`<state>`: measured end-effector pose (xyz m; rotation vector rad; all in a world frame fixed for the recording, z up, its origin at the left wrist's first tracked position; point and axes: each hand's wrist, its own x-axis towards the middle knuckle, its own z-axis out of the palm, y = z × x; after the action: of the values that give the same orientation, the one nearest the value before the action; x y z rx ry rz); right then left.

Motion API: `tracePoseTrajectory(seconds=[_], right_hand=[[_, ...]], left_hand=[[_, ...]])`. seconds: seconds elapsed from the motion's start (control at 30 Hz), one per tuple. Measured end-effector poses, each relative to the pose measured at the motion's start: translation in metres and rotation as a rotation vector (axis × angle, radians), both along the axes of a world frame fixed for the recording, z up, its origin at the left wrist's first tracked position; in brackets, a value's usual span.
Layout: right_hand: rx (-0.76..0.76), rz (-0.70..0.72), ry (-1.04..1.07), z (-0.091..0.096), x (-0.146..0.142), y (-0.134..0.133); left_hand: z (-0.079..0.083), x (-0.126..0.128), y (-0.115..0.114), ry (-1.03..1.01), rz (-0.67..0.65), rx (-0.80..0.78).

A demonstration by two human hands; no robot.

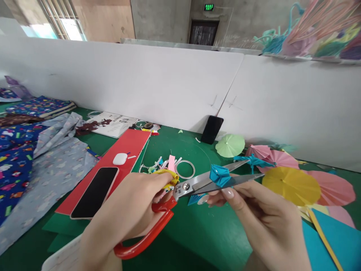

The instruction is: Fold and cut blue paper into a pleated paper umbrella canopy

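While the left hand (132, 210) grips the red handles of the scissors (180, 192), the right hand (254, 214) pinches a folded blue paper piece (220, 175) between the open blades, above the green bench (197, 226). A yellow paper umbrella (290, 185) lies just beside.

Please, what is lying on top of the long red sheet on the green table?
On the red sheet lie a white earbud case and a phone, face up with a dark screen. What the sheet covers beneath it cannot be seen, except green paper sticking out at its near end.
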<state>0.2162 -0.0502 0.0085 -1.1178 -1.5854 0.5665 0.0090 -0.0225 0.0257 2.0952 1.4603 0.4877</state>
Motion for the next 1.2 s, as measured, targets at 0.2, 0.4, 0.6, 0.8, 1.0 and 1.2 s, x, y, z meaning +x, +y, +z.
tracePoseTrajectory(seconds=[0.2,0.4,0.6,0.8,1.0,1.2], right_hand=[[-0.023,0.014,-0.022,-0.003,-0.003,0.003],[-0.037,0.061,0.03,-0.004,-0.003,0.006],[-0.049,0.065,0.036,-0.003,0.001,0.005],[-0.086,0.098,0.123,-0.003,0.005,0.01],[-0.164,0.163,0.196,-0.004,0.012,0.012],[-0.414,0.392,0.238,-0.03,0.012,0.041]], left_hand=[[-0.009,-0.001,0.002,0.04,0.022,-0.005],[-0.03,-0.008,0.002,-0.026,0.066,0.036],[-0.016,-0.006,0.002,0.028,-0.051,0.03],[-0.006,0.009,0.006,0.164,-0.068,0.02],[-0.017,0.014,0.004,0.0,-0.03,-0.133],[-0.054,0.007,0.003,-0.196,0.065,-0.327]])
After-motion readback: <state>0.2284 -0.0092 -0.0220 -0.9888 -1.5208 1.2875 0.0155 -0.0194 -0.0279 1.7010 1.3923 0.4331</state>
